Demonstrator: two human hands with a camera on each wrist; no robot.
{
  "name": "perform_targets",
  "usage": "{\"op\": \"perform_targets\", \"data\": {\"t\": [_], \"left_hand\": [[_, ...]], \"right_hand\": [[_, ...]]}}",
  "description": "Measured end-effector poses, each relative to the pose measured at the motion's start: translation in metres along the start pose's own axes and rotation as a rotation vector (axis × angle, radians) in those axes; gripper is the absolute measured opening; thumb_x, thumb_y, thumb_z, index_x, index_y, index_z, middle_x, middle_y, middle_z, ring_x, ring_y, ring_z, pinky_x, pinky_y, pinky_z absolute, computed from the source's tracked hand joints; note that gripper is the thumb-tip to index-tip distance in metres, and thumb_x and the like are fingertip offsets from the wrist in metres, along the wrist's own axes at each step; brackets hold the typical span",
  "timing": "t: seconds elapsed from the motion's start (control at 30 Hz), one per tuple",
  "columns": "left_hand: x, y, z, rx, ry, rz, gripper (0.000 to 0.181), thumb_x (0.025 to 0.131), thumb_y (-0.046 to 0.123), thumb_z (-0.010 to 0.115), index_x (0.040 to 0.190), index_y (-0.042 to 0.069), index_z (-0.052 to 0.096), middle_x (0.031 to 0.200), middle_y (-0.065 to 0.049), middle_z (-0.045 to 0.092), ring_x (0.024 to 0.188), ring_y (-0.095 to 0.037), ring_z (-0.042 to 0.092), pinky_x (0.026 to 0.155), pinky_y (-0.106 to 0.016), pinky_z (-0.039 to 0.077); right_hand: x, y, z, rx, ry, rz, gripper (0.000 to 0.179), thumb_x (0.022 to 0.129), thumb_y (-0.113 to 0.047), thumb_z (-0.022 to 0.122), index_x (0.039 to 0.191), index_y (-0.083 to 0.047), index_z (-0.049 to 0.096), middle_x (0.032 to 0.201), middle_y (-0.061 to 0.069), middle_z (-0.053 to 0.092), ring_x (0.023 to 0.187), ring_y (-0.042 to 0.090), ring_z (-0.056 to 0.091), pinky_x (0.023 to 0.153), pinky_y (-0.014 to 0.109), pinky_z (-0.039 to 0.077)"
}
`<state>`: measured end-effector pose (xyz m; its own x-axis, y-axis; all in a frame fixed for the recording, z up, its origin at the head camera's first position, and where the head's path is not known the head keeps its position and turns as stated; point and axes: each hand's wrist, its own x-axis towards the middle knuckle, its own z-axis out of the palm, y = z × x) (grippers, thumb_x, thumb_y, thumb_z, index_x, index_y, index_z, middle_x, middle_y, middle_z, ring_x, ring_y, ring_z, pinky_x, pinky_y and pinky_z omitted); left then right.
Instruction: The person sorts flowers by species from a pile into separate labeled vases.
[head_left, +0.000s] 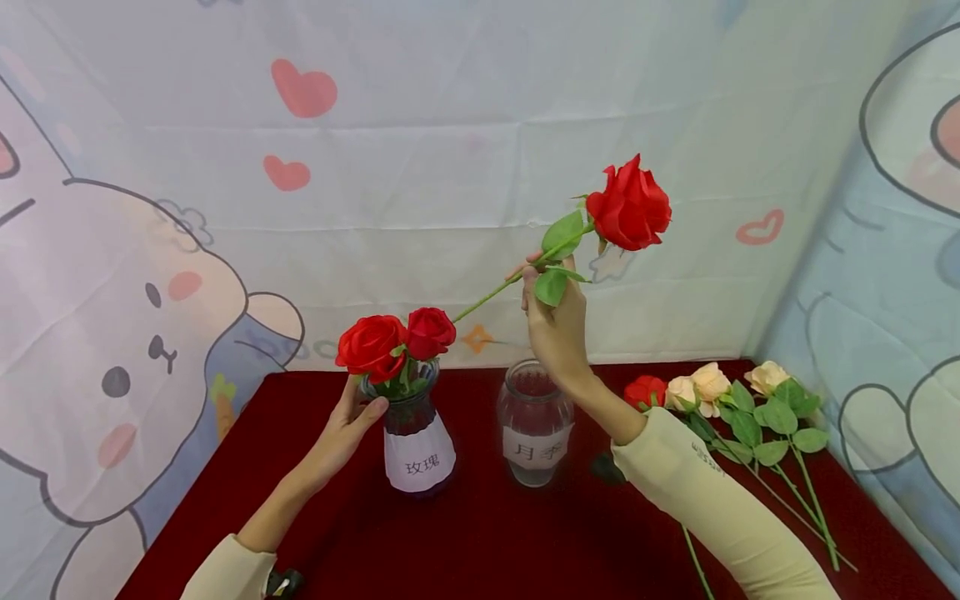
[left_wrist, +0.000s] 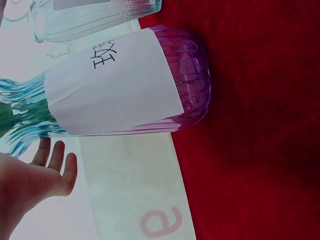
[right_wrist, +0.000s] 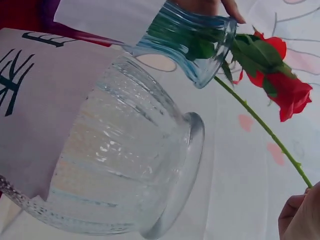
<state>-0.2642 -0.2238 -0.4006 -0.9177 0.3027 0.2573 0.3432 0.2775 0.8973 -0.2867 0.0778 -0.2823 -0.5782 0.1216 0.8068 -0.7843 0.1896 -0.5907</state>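
My right hand [head_left: 557, 325] pinches the green stem of a red rose [head_left: 630, 204] just below its leaves. The bloom points up to the right, and the stem slants down left to the mouth of a labelled glass vase [head_left: 420, 454]. Two more red roses [head_left: 372, 346] stand in that vase. My left hand [head_left: 341, 429] holds the vase at its neck, thumb in front. The left wrist view shows the vase's white paper label [left_wrist: 110, 85] and purple base [left_wrist: 192, 80]. In the right wrist view the stem [right_wrist: 255, 117] passes close by the vase rim.
Right of the vase stands a clear glass jar [head_left: 534, 417] with a paper label, under my right forearm. Peach roses [head_left: 711, 383] and a red rose [head_left: 645, 392] lie on the dark red cloth [head_left: 480, 542] at the right. A printed curtain [head_left: 450, 175] hangs behind.
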Motion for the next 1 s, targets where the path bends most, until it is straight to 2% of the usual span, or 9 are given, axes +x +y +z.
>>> {"op": "perform_targets", "data": {"t": [0.07,0.2,0.33,0.43,0.57,0.7,0.83,1.0], "left_hand": [[0.0,0.0,0.0,-0.009,-0.004,0.01,0.075,0.109,0.026,0.046,0.165,0.033,-0.003,0.169,-0.016,0.016,0.144,-0.047,0.037,0.113,-0.072,0.032],[0.001,0.0,-0.001,-0.014,-0.002,0.024,0.074,0.109,0.025,0.046,0.165,0.034,-0.002,0.168,-0.015,0.018,0.144,-0.046,0.037,0.113,-0.072,0.032],[0.001,-0.001,0.0,-0.013,-0.006,0.028,0.074,0.109,0.025,0.046,0.164,0.035,-0.002,0.168,-0.016,0.018,0.144,-0.046,0.037,0.113,-0.072,0.032],[0.0,-0.001,0.0,-0.02,-0.01,0.029,0.074,0.109,0.024,0.046,0.165,0.035,-0.002,0.168,-0.016,0.018,0.144,-0.046,0.036,0.113,-0.072,0.031],[0.0,-0.001,0.001,-0.018,-0.006,0.028,0.073,0.109,0.024,0.046,0.165,0.032,0.0,0.168,-0.017,0.019,0.143,-0.046,0.037,0.113,-0.072,0.031],[-0.001,0.0,0.001,-0.004,0.007,0.015,0.07,0.109,0.024,0.047,0.165,0.026,0.004,0.166,-0.018,0.023,0.142,-0.047,0.04,0.113,-0.071,0.033],[-0.001,0.0,0.001,-0.009,0.01,0.001,0.07,0.109,0.024,0.047,0.165,0.021,0.005,0.165,-0.019,0.025,0.142,-0.047,0.04,0.114,-0.07,0.032],[-0.001,0.0,0.001,-0.015,0.001,0.0,0.07,0.109,0.024,0.046,0.165,0.021,0.004,0.165,-0.019,0.024,0.142,-0.046,0.039,0.114,-0.07,0.032]], "right_hand": [[0.0,0.001,0.0,-0.009,-0.006,0.023,0.021,0.107,-0.013,0.053,0.117,0.006,0.054,0.088,0.016,0.064,0.065,0.009,0.047,0.06,0.02,0.04],[-0.005,0.004,0.002,-0.054,-0.095,0.104,0.022,0.106,-0.016,0.055,0.119,0.002,0.059,0.084,0.013,0.06,0.066,0.013,0.049,0.062,0.024,0.041],[-0.013,0.007,0.007,-0.062,-0.191,0.183,0.024,0.106,-0.019,0.057,0.121,-0.001,0.062,0.098,0.016,0.067,0.083,0.018,0.06,0.068,0.023,0.049],[-0.018,0.009,0.011,-0.06,-0.258,0.212,0.025,0.105,-0.018,0.058,0.122,0.0,0.063,0.11,0.017,0.069,0.095,0.023,0.064,0.069,0.024,0.051],[-0.023,0.009,0.014,-0.076,-0.344,0.219,0.022,0.104,-0.016,0.06,0.12,-0.002,0.063,0.106,0.016,0.071,0.088,0.028,0.065,0.062,0.024,0.047],[-0.026,0.012,0.017,-0.092,-0.409,0.235,0.021,0.102,-0.014,0.061,0.12,-0.002,0.062,0.103,0.016,0.071,0.083,0.03,0.066,0.064,0.023,0.049],[-0.026,0.016,0.019,-0.089,-0.413,0.247,0.023,0.103,-0.012,0.061,0.121,0.001,0.061,0.105,0.02,0.071,0.077,0.031,0.067,0.065,0.024,0.048],[-0.023,0.014,0.021,-0.112,-0.432,0.206,0.021,0.103,-0.012,0.06,0.12,0.0,0.061,0.105,0.018,0.072,0.074,0.021,0.062,0.067,0.026,0.048]]}}
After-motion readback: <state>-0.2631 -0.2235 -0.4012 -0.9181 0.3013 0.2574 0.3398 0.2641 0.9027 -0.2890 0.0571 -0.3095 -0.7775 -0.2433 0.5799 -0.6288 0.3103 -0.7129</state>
